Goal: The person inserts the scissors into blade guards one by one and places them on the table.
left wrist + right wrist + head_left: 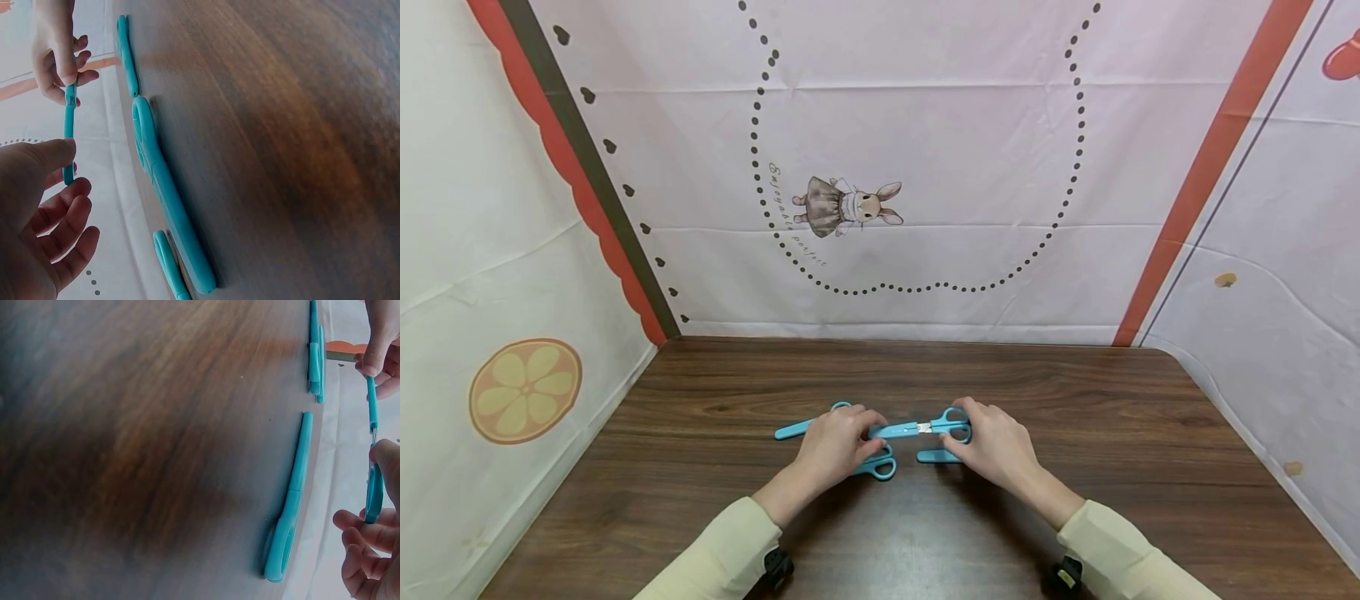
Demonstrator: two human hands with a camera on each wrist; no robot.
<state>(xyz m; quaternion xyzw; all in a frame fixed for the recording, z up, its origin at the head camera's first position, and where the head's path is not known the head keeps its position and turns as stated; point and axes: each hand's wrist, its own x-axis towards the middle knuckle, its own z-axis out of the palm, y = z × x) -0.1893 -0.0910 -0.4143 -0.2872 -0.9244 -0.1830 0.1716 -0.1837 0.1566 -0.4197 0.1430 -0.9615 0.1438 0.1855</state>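
A pair of light blue scissors is held above the table between both hands. My left hand (833,443) pinches the tip end of its blue blade cover (895,431) between thumb and finger. On the other side my right hand (1000,443) grips the loop handles (374,497). A short stretch of silver blade (924,427) shows between cover and handles. Three more blue covered scissors lie on the table: one pair (793,430) behind my left hand, another (178,219) under it, and the third (290,506) below my right hand, which partly hides it in the head view.
The dark wood-grain table (715,525) ends at a white printed cloth (925,167) hung behind it. Similar cloth walls, the left one (520,275) with an orange-slice print, close off both sides.
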